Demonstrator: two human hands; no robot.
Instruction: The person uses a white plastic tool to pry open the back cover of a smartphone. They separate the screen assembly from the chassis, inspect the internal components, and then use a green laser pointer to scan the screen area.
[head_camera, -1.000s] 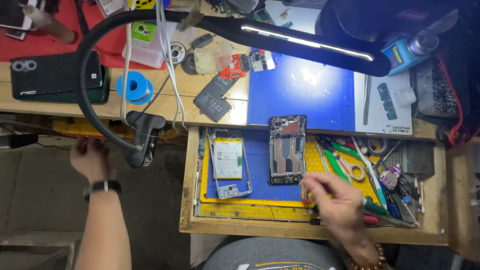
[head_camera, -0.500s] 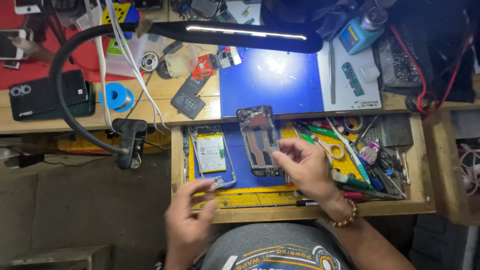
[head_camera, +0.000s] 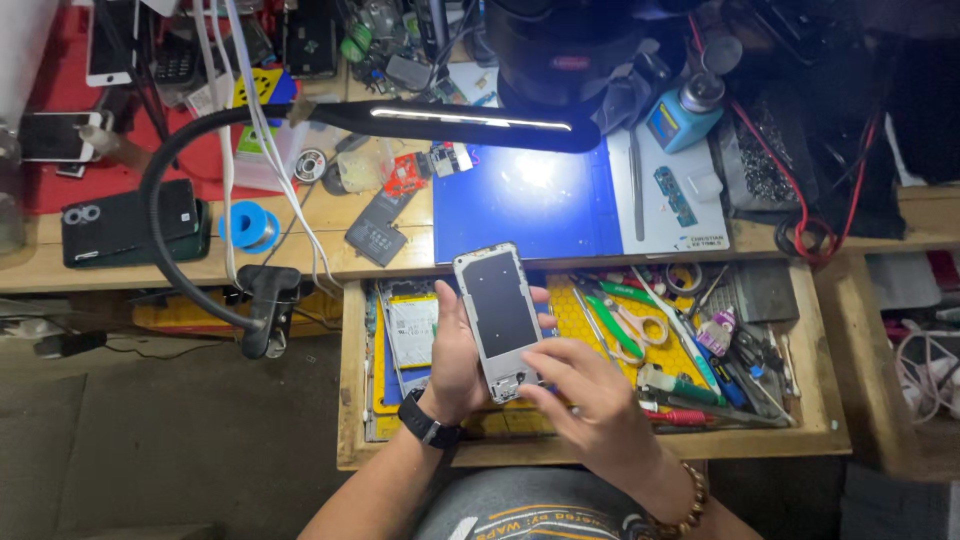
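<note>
Phone frame (head_camera: 500, 315) held over open drawer (head_camera: 590, 445), clasped from left edge by left hand (head_camera: 455, 355), kept flat for access. Right hand (head_camera: 590, 395) fingertips pinched at lower end. Counter (head_camera: 300, 255) beyond.

Bare, scuffed wood, matt, on the desk (head_camera: 300, 262) and the drawer (head_camera: 600, 445). Silvery metal rim, dull dark panel on the phone frame (head_camera: 498, 320). Smooth blue mat (head_camera: 530, 215), glossy under the lamp. Matt black plastic on the lamp arm (head_camera: 160, 215). Shiny green plastic on the scissor handles (head_camera: 620, 335). Beaded bracelet (head_camera: 690, 505), polished.
</note>
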